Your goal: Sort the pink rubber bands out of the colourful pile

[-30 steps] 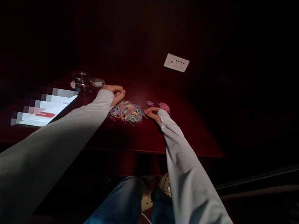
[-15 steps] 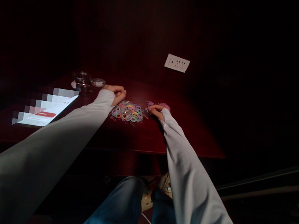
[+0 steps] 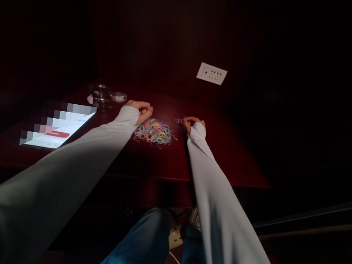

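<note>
In the head view, we look down at a dark red table (image 3: 221, 156) with our two hands well apart on it. Our left hand (image 3: 140, 110) lies with its fingers curled in, at the far left edge of a pile of small multicoloured bands (image 3: 155, 134); we cannot tell whether anything is inside it. Our right hand (image 3: 193, 123) is to the right of that pile and farther back, its fingers bunched together at a small purple cluster (image 3: 179, 121); whether they grip a piece, we cannot make out. The multicoloured pile sits between our forearms, nearer to us than the purple cluster. Beyond our left forearm we see a clear jar (image 3: 99, 94), a round lid (image 3: 119, 97) just beside it, and a device with a lit screen (image 3: 60, 131) closer to us. A white socket plate (image 3: 212, 74) is on the wall ahead.
</note>
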The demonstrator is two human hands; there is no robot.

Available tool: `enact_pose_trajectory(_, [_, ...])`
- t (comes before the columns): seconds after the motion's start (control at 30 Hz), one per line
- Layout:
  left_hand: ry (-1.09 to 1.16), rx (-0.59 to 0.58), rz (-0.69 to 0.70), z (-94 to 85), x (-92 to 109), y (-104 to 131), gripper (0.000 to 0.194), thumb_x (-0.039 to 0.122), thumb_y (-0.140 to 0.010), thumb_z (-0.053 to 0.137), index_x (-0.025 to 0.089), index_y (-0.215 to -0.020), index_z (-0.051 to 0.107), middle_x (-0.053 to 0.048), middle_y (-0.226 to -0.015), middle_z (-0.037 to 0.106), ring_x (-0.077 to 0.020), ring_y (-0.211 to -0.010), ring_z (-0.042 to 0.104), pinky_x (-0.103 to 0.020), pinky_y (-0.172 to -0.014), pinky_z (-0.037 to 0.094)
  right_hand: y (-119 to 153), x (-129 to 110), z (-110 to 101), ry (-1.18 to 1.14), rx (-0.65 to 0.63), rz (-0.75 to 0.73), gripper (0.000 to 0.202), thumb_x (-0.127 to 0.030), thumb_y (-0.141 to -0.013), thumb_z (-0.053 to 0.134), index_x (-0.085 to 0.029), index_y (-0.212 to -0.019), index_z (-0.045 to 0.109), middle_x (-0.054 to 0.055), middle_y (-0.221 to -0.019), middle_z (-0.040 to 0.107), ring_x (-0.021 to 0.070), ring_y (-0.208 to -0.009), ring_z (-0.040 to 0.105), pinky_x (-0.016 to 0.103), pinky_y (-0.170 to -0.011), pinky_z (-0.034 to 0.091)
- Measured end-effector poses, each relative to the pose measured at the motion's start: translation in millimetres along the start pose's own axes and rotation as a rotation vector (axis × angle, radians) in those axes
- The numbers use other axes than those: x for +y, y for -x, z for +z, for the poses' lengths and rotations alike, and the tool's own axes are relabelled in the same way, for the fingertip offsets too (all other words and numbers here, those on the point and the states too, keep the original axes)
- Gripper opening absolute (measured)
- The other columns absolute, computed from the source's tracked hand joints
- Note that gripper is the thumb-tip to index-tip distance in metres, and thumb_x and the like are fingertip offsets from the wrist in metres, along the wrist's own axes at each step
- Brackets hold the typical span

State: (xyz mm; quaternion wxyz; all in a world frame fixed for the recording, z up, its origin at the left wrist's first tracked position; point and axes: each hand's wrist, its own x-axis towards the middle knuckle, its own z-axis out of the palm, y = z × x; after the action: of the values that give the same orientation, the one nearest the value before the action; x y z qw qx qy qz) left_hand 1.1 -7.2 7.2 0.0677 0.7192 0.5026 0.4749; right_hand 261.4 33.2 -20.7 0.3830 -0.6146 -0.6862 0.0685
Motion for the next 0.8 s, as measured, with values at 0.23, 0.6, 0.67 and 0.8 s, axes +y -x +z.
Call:
enact_pose_trajectory(0.23, [0.003, -0.010, -0.017, 2.3, -7, -4, 0.030, 0.038, -0.083, 0.055, 0.020, -0.060, 0.057, 0.005, -0.048, 0.047, -0.0106, -0.050, 0.042, -0.025, -0.056, 0.034, 5, -22, -7, 0.178, -0.028, 0.097, 0.024, -0.039, -0.092, 0.062, -0.027, -0.102, 0.080, 0.008, -0.114, 0.068, 0.0290, -0.115, 0.049, 0.043, -0.099, 0.039])
enact_pose_trajectory(0.6, [0.017, -0.061, -0.012, -7.5, 4, 0, 0.029, 0.036, -0.086, 0.055, 0.020, -0.062, 0.059, 0.004, -0.049, 0.051, -0.0108, -0.049, 0.046, -0.025, -0.056, 0.035, 14, -13, -11, -0.215, 0.114, 0.132, 0.028, -0.029, -0.092, 0.050, -0.021, -0.099, 0.076, 0.008, -0.105, 0.069, 0.0244, -0.107, 0.051, 0.038, -0.102, 0.039])
enact_pose_trajectory(0.67, [-0.003, -0.054, -0.005, -4.8, 0, -2, 0.030, 0.036, -0.087, 0.054, 0.020, -0.062, 0.058, 0.004, -0.049, 0.050, -0.0114, -0.050, 0.046, -0.025, -0.057, 0.036, 17, -13, -10, -0.270, 0.107, 0.104, 0.027, -0.032, -0.092, 0.050, -0.022, -0.096, 0.075, 0.008, -0.102, 0.069, 0.0238, -0.104, 0.053, 0.038, -0.101, 0.039])
enact_pose_trajectory(0.8, [-0.068, -0.058, -0.006, -0.1, -6, -5, 0.030, 0.036, -0.085, 0.056, 0.021, -0.059, 0.056, 0.003, -0.049, 0.047, -0.0124, -0.051, 0.045, -0.028, -0.059, 0.035, 19, -10, -11, -0.358, -0.021, 0.039, 0.029, -0.045, -0.091, 0.054, -0.024, -0.098, 0.073, 0.007, -0.101, 0.071, 0.0231, -0.100, 0.056, 0.036, -0.096, 0.042])
